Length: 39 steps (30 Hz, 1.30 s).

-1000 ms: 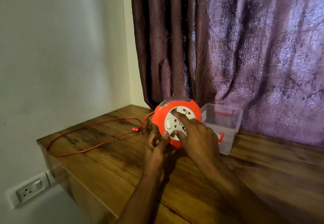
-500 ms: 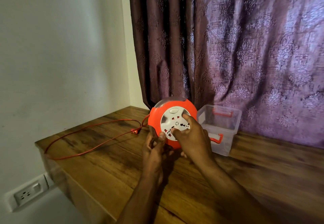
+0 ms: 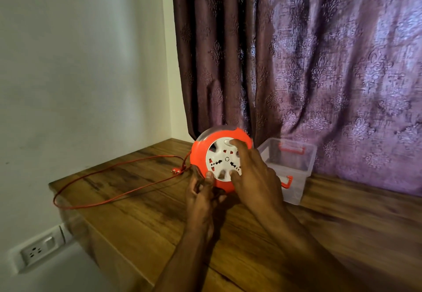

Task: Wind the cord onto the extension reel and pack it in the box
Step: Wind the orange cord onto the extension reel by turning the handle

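Note:
An orange extension reel (image 3: 199,154) with a white socket face stands on edge on the wooden table (image 3: 342,223). My left hand (image 3: 202,197) grips the reel's lower edge, thumb on the white face. Fingertips of my right hand (image 3: 253,175) press on the white face, index finger up by the oval switch. The red cord (image 3: 109,198) runs from the reel's left side in a long loop across the table to the left edge. Its plug (image 3: 177,171) lies near the reel. A clear plastic box (image 3: 294,166) with orange latches stands open just right of the reel.
A patterned purple curtain (image 3: 308,63) hangs behind the table. A white wall is on the left, with a wall socket (image 3: 37,249) below the table's left end. The table's left edge lies close to the cord loop.
The white socket face has turned clockwise under my right hand, the oval switch going from the left side to the top. My right fingers moved round the face. The cord loop has shifted only slightly.

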Tool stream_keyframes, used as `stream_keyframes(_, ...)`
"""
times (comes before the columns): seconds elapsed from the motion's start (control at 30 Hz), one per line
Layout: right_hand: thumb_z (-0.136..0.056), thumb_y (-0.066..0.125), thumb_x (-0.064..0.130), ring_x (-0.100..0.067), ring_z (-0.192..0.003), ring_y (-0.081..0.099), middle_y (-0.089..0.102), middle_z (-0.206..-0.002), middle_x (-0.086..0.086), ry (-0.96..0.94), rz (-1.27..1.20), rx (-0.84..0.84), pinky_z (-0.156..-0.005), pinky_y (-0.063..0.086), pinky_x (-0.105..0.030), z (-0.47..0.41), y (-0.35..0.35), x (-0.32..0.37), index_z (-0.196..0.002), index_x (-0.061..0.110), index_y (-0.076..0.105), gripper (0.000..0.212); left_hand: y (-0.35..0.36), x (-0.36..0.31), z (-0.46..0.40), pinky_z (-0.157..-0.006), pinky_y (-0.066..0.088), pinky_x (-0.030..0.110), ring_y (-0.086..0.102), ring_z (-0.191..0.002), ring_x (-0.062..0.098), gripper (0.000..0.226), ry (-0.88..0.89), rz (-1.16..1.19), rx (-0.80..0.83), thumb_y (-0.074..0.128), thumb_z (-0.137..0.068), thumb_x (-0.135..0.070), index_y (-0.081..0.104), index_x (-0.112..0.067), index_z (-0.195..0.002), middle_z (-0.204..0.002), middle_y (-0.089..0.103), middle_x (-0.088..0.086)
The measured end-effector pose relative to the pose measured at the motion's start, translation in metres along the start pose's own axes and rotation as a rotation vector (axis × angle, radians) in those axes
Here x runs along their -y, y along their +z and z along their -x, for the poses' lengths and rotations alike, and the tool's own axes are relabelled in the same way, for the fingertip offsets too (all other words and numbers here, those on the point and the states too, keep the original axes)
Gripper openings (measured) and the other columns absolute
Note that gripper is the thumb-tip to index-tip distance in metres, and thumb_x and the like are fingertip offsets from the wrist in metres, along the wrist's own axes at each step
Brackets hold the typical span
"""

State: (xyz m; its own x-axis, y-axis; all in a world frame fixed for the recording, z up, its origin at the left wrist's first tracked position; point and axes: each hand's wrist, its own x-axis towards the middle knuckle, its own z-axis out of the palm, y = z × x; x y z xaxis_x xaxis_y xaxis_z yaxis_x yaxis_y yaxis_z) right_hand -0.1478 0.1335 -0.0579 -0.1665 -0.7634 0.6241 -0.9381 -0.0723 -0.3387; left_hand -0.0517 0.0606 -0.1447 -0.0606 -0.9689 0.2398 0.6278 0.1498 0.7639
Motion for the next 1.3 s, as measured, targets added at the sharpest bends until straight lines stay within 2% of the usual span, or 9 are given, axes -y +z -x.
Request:
stream_keyframes(0.07, -0.092, 0.052, 0.023, -0.034, -0.104, 0.060, 0.032, -0.146, -0.003, -0.054, 0.079, 0.070, -0.077, 0.050, -0.042, 0.001, 0.004, -0.001, -0.143, 0.047, 0.013, 0.069, 0.002, -0.003, 0.002, -0.061, 0.063, 0.036, 0.079, -0.079, 0.020, 0.048, -0.006, 0.035, 0.034, 0.072, -0.084, -0.033, 0.066, -0.019, -0.130, -0.101, 0.081, 0.008)
stream_keyframes(0.2, -0.094, 0.052, 0.021, -0.038, -0.111, 0.058, 0.020, -0.155, -0.009, -0.074, 0.150, 0.154, -0.084, 0.051, -0.045, 0.001, 0.010, -0.006, -0.145, 0.052, 0.004, 0.077, 0.006, -0.007, 0.007, -0.055, 0.061, 0.030, 0.079, -0.075, 0.017, 0.047, -0.026, 0.036, 0.058, 0.070, -0.083, -0.029, 0.067, -0.015, -0.128, -0.107, 0.079, 0.014)
stream_keyframes(0.33, -0.096, 0.048, 0.032, -0.035, -0.108, 0.060, 0.029, -0.152, -0.005, -0.058, 0.149, 0.098, -0.081, 0.052, -0.043, -0.002, 0.009, -0.010, -0.145, 0.051, 0.010, 0.065, 0.007, -0.009, 0.009, -0.057, 0.061, 0.031, 0.079, -0.079, 0.018, 0.048, -0.033, 0.015, 0.067, 0.071, -0.082, -0.031, 0.066, -0.016, -0.128, -0.107, 0.080, 0.010)
stream_keyframes(0.53, -0.093, 0.052, 0.041, -0.029, -0.110, 0.059, 0.045, -0.141, -0.005, -0.032, 0.137, 0.038, -0.083, 0.051, -0.039, -0.001, 0.009, -0.012, -0.146, 0.050, 0.017, 0.064, 0.008, -0.011, 0.014, -0.060, 0.063, 0.033, 0.080, -0.090, 0.024, 0.052, -0.019, -0.045, 0.078, 0.071, -0.081, -0.034, 0.065, -0.021, -0.131, -0.114, 0.079, 0.008)
stream_keyframes(0.73, -0.089, 0.060, 0.042, -0.029, -0.112, 0.057, 0.059, -0.129, -0.004, 0.037, -0.006, -0.004, -0.086, 0.047, -0.038, -0.003, 0.006, -0.011, -0.142, 0.051, 0.029, 0.062, 0.009, -0.012, 0.014, -0.065, 0.063, 0.033, 0.077, -0.093, 0.023, 0.058, -0.029, -0.100, 0.048, 0.071, -0.081, -0.037, 0.062, -0.021, -0.136, -0.118, 0.078, 0.007)
stream_keyframes(0.9, -0.088, 0.061, 0.044, -0.029, -0.109, 0.058, 0.067, -0.118, -0.004, 0.165, -0.190, 0.013, -0.085, 0.048, -0.035, -0.005, 0.003, -0.013, -0.138, 0.051, 0.039, 0.055, 0.008, -0.011, 0.014, -0.064, 0.062, 0.030, 0.078, -0.091, 0.020, 0.050, -0.030, -0.098, 0.045, 0.070, -0.083, -0.037, 0.067, -0.019, -0.129, -0.113, 0.080, 0.007)
stream_keyframes(1.03, -0.089, 0.059, 0.041, -0.030, -0.097, 0.064, 0.072, -0.102, -0.004, 0.239, -0.313, 0.046, -0.087, 0.052, -0.038, -0.007, 0.002, -0.013, -0.136, 0.049, 0.043, 0.050, 0.011, -0.013, 0.015, -0.059, 0.061, 0.028, 0.080, -0.088, 0.018, 0.042, -0.030, -0.050, 0.057, 0.071, -0.082, -0.032, 0.069, -0.022, -0.123, -0.107, 0.081, 0.002)
stream_keyframes(1.2, -0.090, 0.060, 0.035, -0.036, -0.088, 0.068, 0.068, -0.120, -0.002, 0.308, -0.463, 0.029, -0.078, 0.057, -0.048, -0.006, 0.000, -0.009, -0.133, 0.048, 0.047, 0.047, 0.010, -0.013, 0.015, -0.056, 0.062, 0.027, 0.080, -0.086, 0.017, 0.035, -0.034, -0.033, 0.073, 0.071, -0.081, -0.031, 0.070, -0.028, -0.116, -0.103, 0.082, 0.000)
stream_keyframes(1.3, -0.092, 0.058, 0.034, -0.028, -0.065, 0.071, 0.063, -0.128, 0.001, 0.340, -0.543, 0.028, -0.062, 0.060, -0.036, -0.007, 0.000, -0.009, -0.130, 0.051, 0.050, 0.043, 0.007, -0.011, 0.012, -0.060, 0.062, 0.027, 0.079, -0.097, 0.021, 0.033, -0.027, -0.070, 0.059, 0.071, -0.082, -0.035, 0.070, -0.034, -0.115, -0.108, 0.081, 0.000)
